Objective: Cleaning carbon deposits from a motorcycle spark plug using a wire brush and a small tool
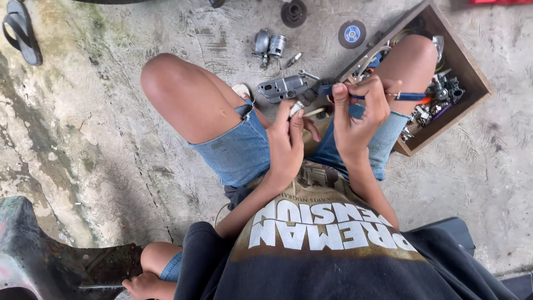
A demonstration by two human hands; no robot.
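- Nearest us, a dark shirt [333, 261] with pale lettering fills the lower edge of the view; both forearms rise from it toward the knees.
- Our left hand [286, 141] is closed on a small pale metal part [296, 107], pinched at the fingertips, held above the lap between the two thighs.
- Our right hand [358, 114] is clamped on a blue-handled tool [408, 96]; the handle runs out to the right across the knee, and its working end points left toward the small part. Whether tip and part touch we cannot tell.
- Denim shorts [239, 150] cover both thighs.
- A grey metal housing [284, 88] lies on the concrete floor [83, 128] just beyond the hands, between the knees.
- Farther out on the floor: a piston with its rod [268, 45], a dark toothed round part [293, 12], and a grey disc with a blue centre [352, 34].
- A wooden box [463, 64] of mixed metal parts sits at the upper right, partly under the right knee.
- A dark sandal [21, 30] lies at the floor's upper left corner.
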